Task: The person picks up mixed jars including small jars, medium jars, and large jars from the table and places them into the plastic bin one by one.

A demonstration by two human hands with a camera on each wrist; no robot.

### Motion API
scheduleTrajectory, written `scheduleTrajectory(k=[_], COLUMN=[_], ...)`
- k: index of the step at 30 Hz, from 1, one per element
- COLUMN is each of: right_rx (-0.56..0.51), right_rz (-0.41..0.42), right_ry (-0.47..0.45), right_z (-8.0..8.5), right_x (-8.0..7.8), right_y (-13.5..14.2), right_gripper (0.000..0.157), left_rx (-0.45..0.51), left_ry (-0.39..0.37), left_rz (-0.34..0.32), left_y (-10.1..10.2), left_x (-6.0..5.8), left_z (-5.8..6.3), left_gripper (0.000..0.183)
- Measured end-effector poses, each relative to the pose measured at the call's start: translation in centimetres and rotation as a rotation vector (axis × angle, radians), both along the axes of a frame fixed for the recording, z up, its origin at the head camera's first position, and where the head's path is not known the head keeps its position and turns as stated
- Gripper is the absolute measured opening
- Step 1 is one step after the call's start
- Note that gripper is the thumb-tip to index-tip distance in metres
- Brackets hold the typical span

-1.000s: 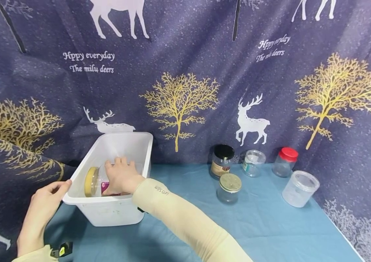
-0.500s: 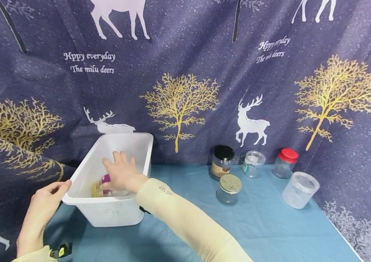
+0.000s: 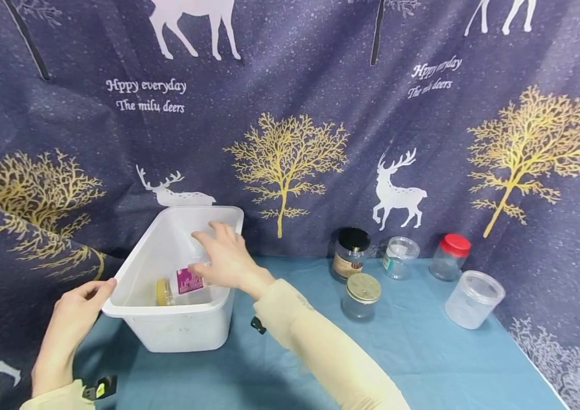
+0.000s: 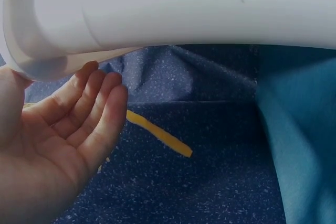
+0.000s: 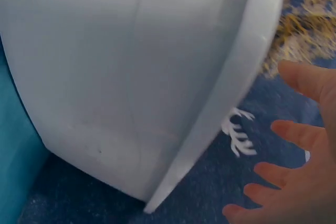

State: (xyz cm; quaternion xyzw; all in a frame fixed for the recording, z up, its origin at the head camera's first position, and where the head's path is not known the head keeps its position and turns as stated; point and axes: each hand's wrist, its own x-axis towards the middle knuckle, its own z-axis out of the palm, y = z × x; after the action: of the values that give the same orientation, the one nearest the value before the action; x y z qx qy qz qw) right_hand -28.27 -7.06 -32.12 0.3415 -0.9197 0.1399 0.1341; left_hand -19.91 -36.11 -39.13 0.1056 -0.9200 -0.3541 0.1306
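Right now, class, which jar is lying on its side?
The yellow-lidded jar with the purple label, inside the white bin; the other five jars stand upright on the blue cloth.

A white, rounded-corner bin (image 3: 182, 333) stands upright on the counter (image 3: 290, 347), its near left corner pinched by the left hand (image 3: 77, 313). Inside, toward the near end, a clear jar (image 3: 187, 287) lies on its side, its yellow lid (image 3: 161, 292) on and pointing left, its purple label (image 3: 189, 280) facing up.
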Motion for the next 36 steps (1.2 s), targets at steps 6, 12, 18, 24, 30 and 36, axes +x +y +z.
scheduleTrajectory(k=[6, 12, 18, 24, 30, 36], right_rx=[-0.217, -0.435, -0.563, -0.612, -0.657, -0.711], right_rz=[0.036, 0.08, -0.01, -0.128, -0.26, -0.339], right_ry=[-0.041, -0.059, -0.007, -0.007, -0.086, -0.141], right_z=[-0.8, -2.3, -3.9, -5.8, -8.2, -10.5], right_x=[0.2, 0.7, 0.9, 0.9, 0.7, 0.3], right_y=[4.6, 10.6, 16.4, 21.9, 26.7, 30.2], right_gripper=[0.059, 0.058, 0.056, 0.056, 0.061, 0.066], left_rx=[-0.002, -0.003, -0.001, 0.002, -0.019, -0.003], left_ry=[0.002, 0.011, 0.014, 0.004, 0.017, 0.003], left_rz=[-0.003, -0.006, 0.001, -0.003, -0.001, 0.001], left_y=[0.1, 0.4, 0.2, -0.1, 0.1, 0.0], left_x=[0.1, 0.0, 0.0, 0.1, 0.1, 0.2], left_z=[0.0, -0.1, 0.0, 0.0, -0.1, 0.1], left_gripper=[0.067, 0.067, 0.066, 0.066, 0.064, 0.066])
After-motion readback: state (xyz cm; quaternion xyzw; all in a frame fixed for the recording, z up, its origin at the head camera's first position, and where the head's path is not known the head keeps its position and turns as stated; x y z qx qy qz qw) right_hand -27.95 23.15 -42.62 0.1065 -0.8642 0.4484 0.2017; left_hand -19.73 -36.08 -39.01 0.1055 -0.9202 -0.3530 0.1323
